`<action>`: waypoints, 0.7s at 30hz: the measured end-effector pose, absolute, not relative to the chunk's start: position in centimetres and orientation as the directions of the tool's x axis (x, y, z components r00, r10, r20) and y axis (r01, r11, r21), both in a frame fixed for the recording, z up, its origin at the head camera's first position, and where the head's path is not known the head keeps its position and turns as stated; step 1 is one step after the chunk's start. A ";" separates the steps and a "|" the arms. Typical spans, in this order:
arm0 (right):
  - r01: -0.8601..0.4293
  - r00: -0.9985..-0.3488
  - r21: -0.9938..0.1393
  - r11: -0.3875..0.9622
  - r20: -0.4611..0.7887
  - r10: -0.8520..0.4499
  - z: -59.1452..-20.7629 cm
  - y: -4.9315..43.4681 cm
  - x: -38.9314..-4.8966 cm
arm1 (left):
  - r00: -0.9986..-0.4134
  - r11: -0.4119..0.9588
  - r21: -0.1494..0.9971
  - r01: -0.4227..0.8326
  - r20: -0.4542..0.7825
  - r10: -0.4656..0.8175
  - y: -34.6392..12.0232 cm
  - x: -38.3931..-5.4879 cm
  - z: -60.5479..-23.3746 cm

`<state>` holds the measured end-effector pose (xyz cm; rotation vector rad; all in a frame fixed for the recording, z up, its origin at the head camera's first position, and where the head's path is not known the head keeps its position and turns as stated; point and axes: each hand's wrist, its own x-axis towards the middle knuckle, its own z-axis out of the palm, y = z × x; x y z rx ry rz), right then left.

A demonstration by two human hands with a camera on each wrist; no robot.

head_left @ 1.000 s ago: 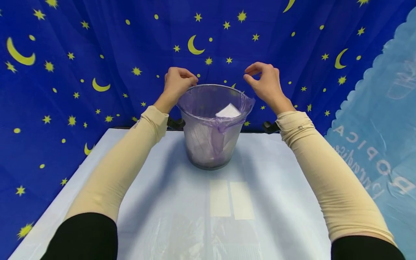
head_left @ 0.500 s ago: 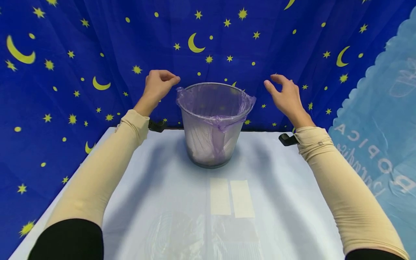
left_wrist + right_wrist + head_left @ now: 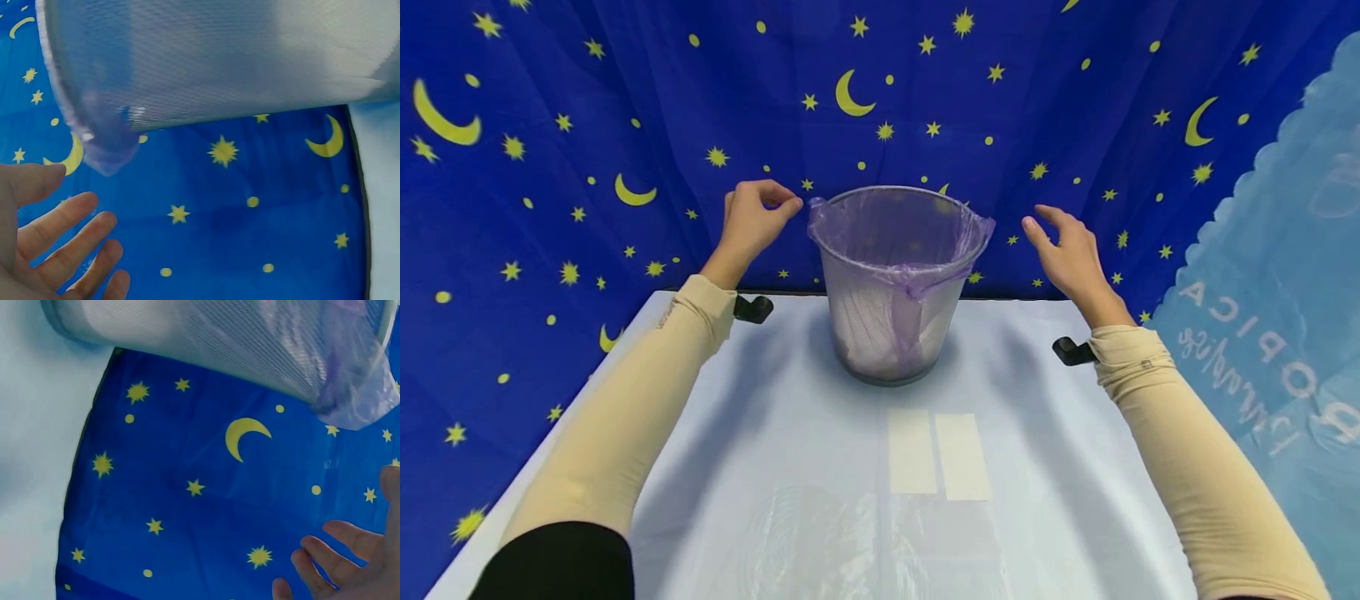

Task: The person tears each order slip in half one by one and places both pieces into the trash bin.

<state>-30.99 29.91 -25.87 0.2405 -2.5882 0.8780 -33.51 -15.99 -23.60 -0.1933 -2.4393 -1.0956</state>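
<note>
A silver mesh wastebasket (image 3: 868, 321) stands upright at the back of the table, lined with a thin purple plastic bag (image 3: 891, 223). The bag is folded over the rim, bunched at the front and sticking out at both sides. Something whitish shows low down through the mesh. My left hand (image 3: 751, 221) hovers just left of the rim; in the left wrist view its fingers (image 3: 65, 225) are relaxed, beside a loose corner of the bag. My right hand (image 3: 1071, 258) is held in the air to the right, thumb and fingers apart. Neither hand holds anything.
Two cream rectangles (image 3: 912, 450) lie side by side on the white table (image 3: 760, 450) in front of the wastebasket. Nearer to me is a shiny transparent sheet (image 3: 820, 533). A blue moon-and-star curtain (image 3: 655, 108) hangs behind, with a light blue cloth (image 3: 1285, 275) at the right.
Both hands have moved outward from above the rim and lowered. The white piece seen near the top inside the wastebasket one second ago has dropped out of sight there.
</note>
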 end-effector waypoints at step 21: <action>-0.249 -0.935 -0.557 0.792 0.353 -0.046 -35.6 30.6 -28.9 | -0.926 0.669 0.700 0.248 0.375 -0.049 -16.5 -33.1 -33.5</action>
